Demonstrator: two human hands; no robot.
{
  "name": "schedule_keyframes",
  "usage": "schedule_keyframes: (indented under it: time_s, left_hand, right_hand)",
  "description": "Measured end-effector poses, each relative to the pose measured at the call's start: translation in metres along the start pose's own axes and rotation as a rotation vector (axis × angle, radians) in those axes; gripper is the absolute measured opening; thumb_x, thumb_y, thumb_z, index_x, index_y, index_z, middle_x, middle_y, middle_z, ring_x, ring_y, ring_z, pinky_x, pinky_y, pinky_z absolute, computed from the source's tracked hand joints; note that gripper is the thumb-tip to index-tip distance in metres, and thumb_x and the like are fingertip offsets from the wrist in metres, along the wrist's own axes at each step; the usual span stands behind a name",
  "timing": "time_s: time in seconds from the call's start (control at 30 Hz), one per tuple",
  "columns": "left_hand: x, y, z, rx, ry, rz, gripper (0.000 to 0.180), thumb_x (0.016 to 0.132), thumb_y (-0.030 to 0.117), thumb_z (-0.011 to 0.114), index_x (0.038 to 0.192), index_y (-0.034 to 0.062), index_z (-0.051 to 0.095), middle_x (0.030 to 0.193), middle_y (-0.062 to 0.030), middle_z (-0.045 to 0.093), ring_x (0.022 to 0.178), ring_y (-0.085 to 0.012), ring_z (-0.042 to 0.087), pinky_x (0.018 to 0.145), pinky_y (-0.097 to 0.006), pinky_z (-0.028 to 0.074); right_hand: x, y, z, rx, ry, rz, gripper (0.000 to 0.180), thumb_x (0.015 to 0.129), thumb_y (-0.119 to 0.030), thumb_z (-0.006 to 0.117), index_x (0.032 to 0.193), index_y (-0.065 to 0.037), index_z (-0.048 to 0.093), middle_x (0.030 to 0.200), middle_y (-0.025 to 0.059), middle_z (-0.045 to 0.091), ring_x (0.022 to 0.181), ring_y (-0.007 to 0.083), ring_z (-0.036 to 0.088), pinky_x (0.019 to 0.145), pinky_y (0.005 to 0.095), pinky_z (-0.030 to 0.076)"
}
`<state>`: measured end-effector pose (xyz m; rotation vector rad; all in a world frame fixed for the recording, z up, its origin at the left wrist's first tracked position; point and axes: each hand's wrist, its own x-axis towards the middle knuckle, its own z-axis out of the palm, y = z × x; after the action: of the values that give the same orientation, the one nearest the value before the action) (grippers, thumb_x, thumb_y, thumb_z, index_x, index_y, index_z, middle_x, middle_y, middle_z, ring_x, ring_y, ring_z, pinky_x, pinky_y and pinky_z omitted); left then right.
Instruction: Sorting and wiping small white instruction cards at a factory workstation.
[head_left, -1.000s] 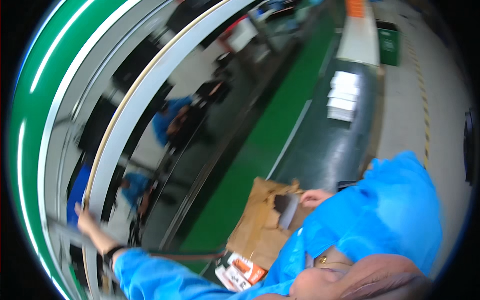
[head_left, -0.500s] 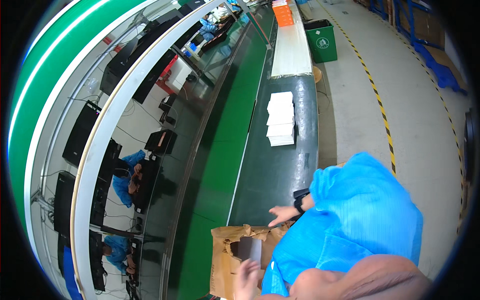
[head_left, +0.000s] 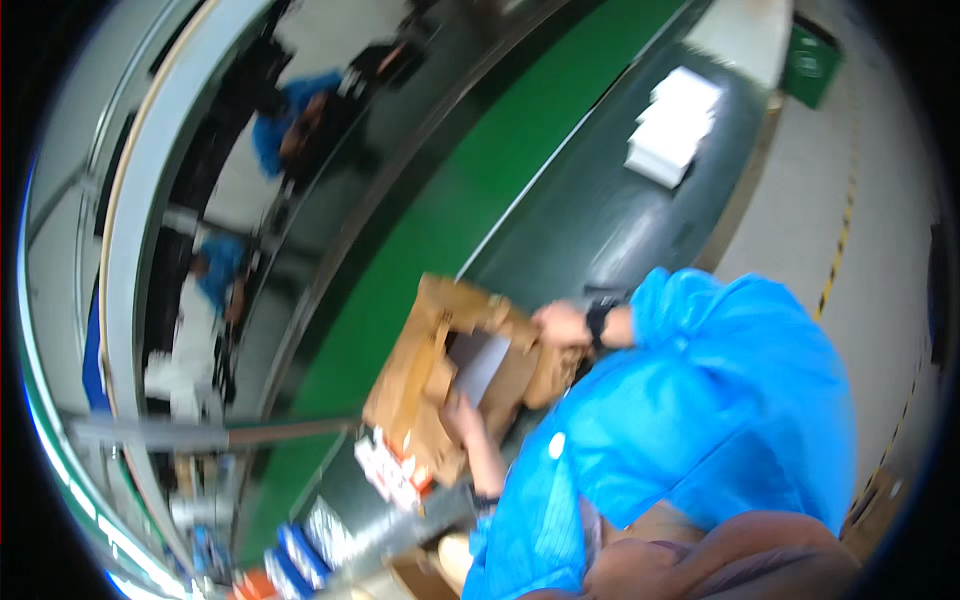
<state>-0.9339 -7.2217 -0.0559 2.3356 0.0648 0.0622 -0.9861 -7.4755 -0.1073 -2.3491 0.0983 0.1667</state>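
Note:
A brown paper package (head_left: 410, 385), torn wide at the top, lies on the dark bench edge in front of me. White-grey, flat-sided contents (head_left: 482, 365) show through the ragged hole. My left hand (head_left: 462, 418) is closed on the torn paper at the near side of the opening. At the far side, my right hand (head_left: 562, 325) has its fingers curled on the crumpled paper, a black watch (head_left: 600, 320) on its wrist. Motion blur softens both hands' fingertips.
A stack of white boxes or sheets (head_left: 675, 125) stands farther along the dark bench (head_left: 570, 230). Beside it runs a green conveyor belt (head_left: 450, 205). Blue-clad co-workers (head_left: 290, 120) sit across the line. White-and-orange items (head_left: 388, 470) lie beside the package. A green bin (head_left: 808, 65) stands far right.
My view has swung, shifting the bench and white stack toward the upper right. Both hands, previously apart from the paper with fingers spread, have come onto the package and closed on its torn edges.

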Motion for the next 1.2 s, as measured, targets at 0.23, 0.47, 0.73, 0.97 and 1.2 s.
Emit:
schedule_keyframes:
  time_s: [0.23, 0.47, 0.73, 0.97, 1.2]
  left_hand:
    - [0.017, -0.036, -0.043, -0.204, 0.138, -0.039, 0.052, 0.08, 0.021, 0.055, 0.124, 0.0025, 0.035, 0.127, -0.0121, 0.036, 0.107, -0.0227, 0.045, 0.091, -0.037, 0.036]
    - [0.052, 0.008, -0.106, -0.901, -0.099, -0.241, 0.035, 0.087, 0.022, 0.037, 0.121, 0.0128, 0.04, 0.126, -0.0042, 0.039, 0.117, -0.0205, 0.033, 0.095, -0.047, 0.026]
    - [0.041, 0.023, -0.074, -0.67, -0.002, -0.133, 0.043, 0.083, 0.021, 0.045, 0.124, 0.0128, 0.034, 0.125, -0.0056, 0.04, 0.115, -0.0231, 0.037, 0.095, -0.045, 0.027]
    - [0.019, 0.044, -0.036, -0.691, -0.132, -0.09, 0.044, 0.082, 0.02, 0.046, 0.124, 0.0123, 0.034, 0.124, -0.0061, 0.04, 0.115, -0.0234, 0.037, 0.095, -0.045, 0.028]
    - [0.02, 0.05, -0.025, -0.703, -0.21, -0.089, 0.045, 0.082, 0.02, 0.047, 0.124, 0.0118, 0.034, 0.124, -0.0067, 0.04, 0.115, -0.0237, 0.038, 0.095, -0.045, 0.028]
  right_hand:
    - [-0.006, -0.04, -0.024, -0.061, 0.298, -0.221, 0.014, 0.068, -0.014, 0.052, 0.077, -0.007, 0.059, 0.077, 0.0093, 0.058, 0.072, 0.031, 0.057, 0.062, 0.0409, 0.046]
    - [-0.014, -0.071, -0.081, -0.172, 0.314, -0.277, 0.014, 0.064, -0.014, 0.053, 0.073, -0.007, 0.059, 0.073, 0.0096, 0.058, 0.069, 0.0294, 0.057, 0.061, 0.04, 0.045]
    - [-0.024, -0.075, -0.08, -0.154, 0.242, -0.241, 0.014, 0.061, -0.014, 0.054, 0.071, -0.005, 0.058, 0.073, 0.0106, 0.059, 0.067, 0.0306, 0.057, 0.06, 0.0409, 0.045]
    - [-0.031, -0.078, -0.083, -0.152, 0.267, -0.26, 0.013, 0.06, -0.011, 0.053, 0.069, -0.003, 0.058, 0.071, 0.011, 0.058, 0.067, 0.0308, 0.057, 0.059, 0.0396, 0.045]
    - [-0.025, -0.058, -0.073, -0.081, 0.241, -0.205, 0.012, 0.059, -0.01, 0.054, 0.07, -0.006, 0.059, 0.073, 0.0099, 0.059, 0.068, 0.0298, 0.057, 0.06, 0.0394, 0.045]
